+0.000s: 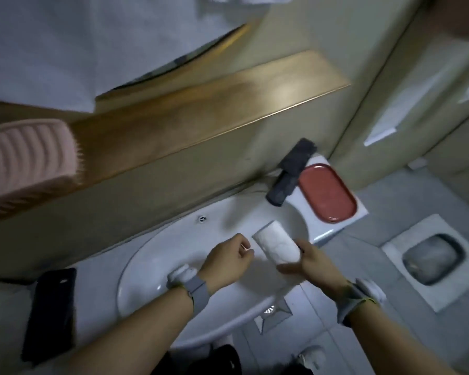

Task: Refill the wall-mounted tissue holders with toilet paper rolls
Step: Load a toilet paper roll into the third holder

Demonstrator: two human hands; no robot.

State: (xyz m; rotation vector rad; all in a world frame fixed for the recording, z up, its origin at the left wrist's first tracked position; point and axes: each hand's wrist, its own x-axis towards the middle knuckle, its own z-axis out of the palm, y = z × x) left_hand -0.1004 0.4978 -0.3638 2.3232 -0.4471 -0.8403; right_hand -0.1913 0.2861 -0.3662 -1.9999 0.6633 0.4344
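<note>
One toilet paper roll, two hands — left hand and right hand — two wristbands, one white sink, one red tray, one dark faucet, one pink brush, one squat toilet.

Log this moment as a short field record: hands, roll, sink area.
right hand: holds the toilet paper roll from its right end
left hand: fingers curled, beside the roll, apparently holding nothing
roll position: above the white sink
sink ledge: red tray, black faucet
left counter: black phone
wooden shelf: pink brush
</note>
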